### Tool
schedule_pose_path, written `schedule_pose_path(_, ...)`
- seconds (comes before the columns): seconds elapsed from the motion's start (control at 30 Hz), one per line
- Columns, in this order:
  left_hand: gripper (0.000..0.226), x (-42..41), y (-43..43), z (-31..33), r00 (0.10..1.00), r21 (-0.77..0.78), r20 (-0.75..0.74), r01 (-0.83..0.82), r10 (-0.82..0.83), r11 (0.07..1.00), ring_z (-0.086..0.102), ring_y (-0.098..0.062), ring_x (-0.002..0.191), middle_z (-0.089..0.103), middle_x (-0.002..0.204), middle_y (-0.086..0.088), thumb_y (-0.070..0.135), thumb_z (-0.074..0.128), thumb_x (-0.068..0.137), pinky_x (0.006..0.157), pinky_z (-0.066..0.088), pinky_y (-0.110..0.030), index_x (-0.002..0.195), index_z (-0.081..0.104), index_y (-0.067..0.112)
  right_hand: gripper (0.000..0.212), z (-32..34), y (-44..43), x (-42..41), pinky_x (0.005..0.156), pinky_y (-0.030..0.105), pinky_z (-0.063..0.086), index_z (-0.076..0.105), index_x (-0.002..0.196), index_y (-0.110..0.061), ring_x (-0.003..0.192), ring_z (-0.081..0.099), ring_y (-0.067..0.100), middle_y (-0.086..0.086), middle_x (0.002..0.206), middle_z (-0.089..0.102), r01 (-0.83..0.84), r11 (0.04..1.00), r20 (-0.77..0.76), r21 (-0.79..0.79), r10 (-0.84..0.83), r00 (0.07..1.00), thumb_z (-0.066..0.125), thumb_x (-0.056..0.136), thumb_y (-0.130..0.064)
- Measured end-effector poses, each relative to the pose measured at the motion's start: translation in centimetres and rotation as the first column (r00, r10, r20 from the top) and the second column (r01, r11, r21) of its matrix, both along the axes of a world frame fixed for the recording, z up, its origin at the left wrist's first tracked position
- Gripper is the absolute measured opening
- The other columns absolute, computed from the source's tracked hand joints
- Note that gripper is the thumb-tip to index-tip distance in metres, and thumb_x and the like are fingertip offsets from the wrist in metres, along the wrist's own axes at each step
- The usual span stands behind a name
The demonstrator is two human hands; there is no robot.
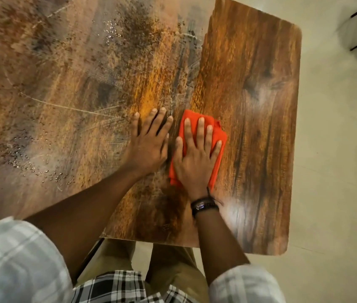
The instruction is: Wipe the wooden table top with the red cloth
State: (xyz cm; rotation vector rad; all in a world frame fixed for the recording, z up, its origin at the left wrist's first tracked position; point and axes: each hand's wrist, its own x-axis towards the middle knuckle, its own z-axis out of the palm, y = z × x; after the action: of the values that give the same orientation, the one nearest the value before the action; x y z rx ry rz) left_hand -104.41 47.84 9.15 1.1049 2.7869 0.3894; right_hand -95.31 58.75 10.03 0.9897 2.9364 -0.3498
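Wiping mid-table: right hand flat, open-palmed on red cloth; left hand open, bracing; next, push toward the dusty wet wooden table top.

One wooden table top fills the view. One red cloth lies on it, folded, under the fingers of the right hand. Two hands show: that one, and the left hand, whose fingers rest flat on bare wood just beside the cloth. Each hand shows five fingers. One dark wristband sits behind the right hand's fingers, at the wrist. Two checked sleeves show, one per arm. Water droplets lie in two patches, too many to count.
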Motion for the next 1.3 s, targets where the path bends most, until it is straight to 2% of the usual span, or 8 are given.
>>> schedule_pose_path(0.23, 0.055, -0.2, -0.5, -0.5, 1.000, 0.008, -0.008, 0.011, -0.011, 1.000, 0.019, -0.026, 0.150, 0.026, 0.161, -0.007, 0.029, 0.026, 0.098, 0.120, 0.010, -0.059, 0.151, 0.033, 0.018, 0.057, -0.3, 2.5, -5.1, 0.123, 0.055, -0.005, 0.012, 0.159, -0.036, 0.157, -0.001, 0.021, -0.002, 0.169, 0.003, 0.015, 1.000, -0.004, -0.019, -0.016, 1.000, 0.027, 0.106, -0.049)
schedule_pose_path(0.4, 0.057, -0.1, -0.8, 0.2, 0.999, 0.022, 0.031, 0.021, -0.022, 1.000, 0.015, -0.025, 0.151, 0.024, 0.162, -0.007, 0.031, 0.024, 0.099, 0.121, 0.007, -0.056, 0.153, 0.029, 0.016, 0.058, -0.2, -3.6, 0.7, 0.123, 0.057, 0.003, 0.018, 0.160, -0.033, 0.156, 0.003, 0.023, 0.001, 0.169, 0.008, 0.005, 1.000, -0.044, 0.005, -0.005, 0.999, 0.030, 0.105, -0.047)
schedule_pose_path(0.57, 0.057, -0.1, -1.0, 0.9, 0.998, 0.070, 0.048, 0.030, -0.033, 0.997, 0.012, -0.024, 0.152, 0.021, 0.163, -0.007, 0.016, 0.040, 0.098, 0.122, 0.004, -0.055, 0.154, 0.028, 0.013, 0.059, -0.3, -7.6, 9.6, 0.124, 0.058, 0.007, 0.021, 0.159, -0.034, 0.156, 0.005, 0.021, -0.001, 0.168, 0.012, -0.051, 0.998, -0.064, -0.028, 0.049, 0.997, 0.037, 0.103, -0.048)
schedule_pose_path(0.7, 0.056, 0.1, -1.1, 1.2, 0.997, 0.090, 0.060, 0.039, -0.045, 0.995, 0.011, -0.024, 0.153, 0.020, 0.163, -0.007, 0.016, 0.040, 0.100, 0.122, 0.002, -0.054, 0.154, 0.026, 0.012, 0.060, 0.1, -4.7, 15.1, 0.122, 0.062, 0.009, 0.022, 0.159, -0.033, 0.157, 0.002, 0.022, -0.001, 0.169, 0.009, 0.096, 0.995, -0.021, -0.016, -0.097, 0.995, 0.033, 0.102, -0.049)
schedule_pose_path(0.83, 0.055, 0.1, -1.3, 1.2, 0.997, 0.091, 0.062, 0.042, -0.048, 0.995, 0.010, -0.023, 0.153, 0.019, 0.164, -0.006, 0.017, 0.038, 0.101, 0.122, 0.002, -0.054, 0.155, 0.026, 0.012, 0.062, 0.5, -1.1, 16.4, 0.119, 0.068, -0.001, 0.013, 0.159, -0.037, 0.156, -0.007, 0.025, -0.005, 0.169, -0.002, 0.312, 0.949, 0.016, -0.052, -0.312, 0.950, 0.027, 0.101, -0.051)
schedule_pose_path(0.97, 0.055, 0.1, -1.1, 1.1, 0.997, 0.095, 0.070, 0.024, -0.031, 0.995, 0.010, -0.023, 0.153, 0.021, 0.163, -0.006, 0.016, 0.037, 0.101, 0.122, 0.002, -0.054, 0.154, 0.026, 0.013, 0.061, 0.8, -2.1, 15.6, 0.119, 0.068, 0.002, 0.011, 0.160, -0.032, 0.156, -0.003, 0.030, -0.001, 0.169, 0.001, 0.366, 0.930, 0.044, -0.042, -0.364, 0.930, 0.025, 0.102, -0.048)
schedule_pose_path(1.1, 0.055, 0.2, -1.1, 0.9, 0.998, 0.097, 0.054, 0.024, -0.029, 0.995, 0.010, -0.024, 0.153, 0.021, 0.163, -0.006, 0.017, 0.037, 0.100, 0.122, 0.002, -0.054, 0.154, 0.027, 0.013, 0.061, 1.0, -6.0, 14.9, 0.120, 0.066, 0.001, 0.009, 0.160, -0.032, 0.156, -0.009, 0.028, -0.001, 0.169, -0.004, 0.339, 0.937, 0.066, -0.084, -0.334, 0.940, 0.029, 0.103, -0.045)
schedule_pose_path(1.3, 0.055, 0.2, -1.2, 0.8, 0.997, 0.159, 0.069, 0.032, -0.044, 0.987, 0.015, -0.024, 0.152, 0.027, 0.161, -0.007, 0.016, 0.037, 0.098, 0.122, 0.004, -0.055, 0.152, 0.032, 0.011, 0.058, 0.4, -13.5, 10.8, 0.121, 0.063, -0.003, 0.012, 0.160, -0.037, 0.156, -0.003, 0.029, -0.002, 0.169, 0.002, 0.106, 0.990, 0.051, -0.096, -0.102, 0.994, 0.025, 0.104, -0.048)
